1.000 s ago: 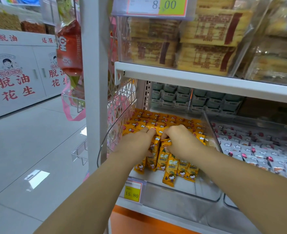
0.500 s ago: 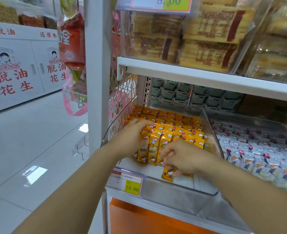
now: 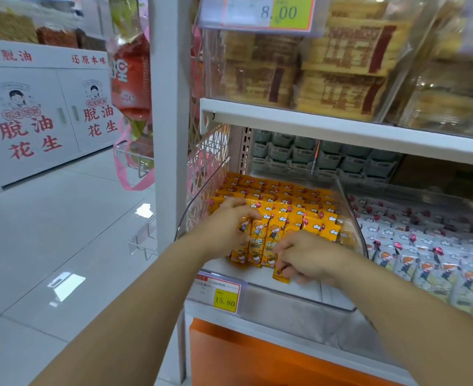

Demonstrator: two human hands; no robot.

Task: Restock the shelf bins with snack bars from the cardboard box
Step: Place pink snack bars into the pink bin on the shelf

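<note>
A shop aisle with a pale tiled floor (image 3: 62, 246) runs beside a white shelf unit (image 3: 313, 126). The reference item is the clear bin (image 3: 299, 302) on its lower shelf. Inside the bin, yellow snack bars (image 3: 285, 207) lie overlapped in rows from the back wall forward, with bare base behind the front wall. The cardboard box is not in view. The left hand (image 3: 229, 221) rests on the front row at the bin's left side, fingers loosely bent over the bars, gripping nothing. The right hand (image 3: 310, 257), at the bin's front, pinches a loose bar (image 3: 281, 275) between thumb and fingertips. Probable step: seating this bar in the front row. Brace the row with the left hand, align the bar with its neighbours, and slide it in flush. A hard push may disturb the row. Right of the bin lie white-wrapped bars (image 3: 424, 246).
</note>
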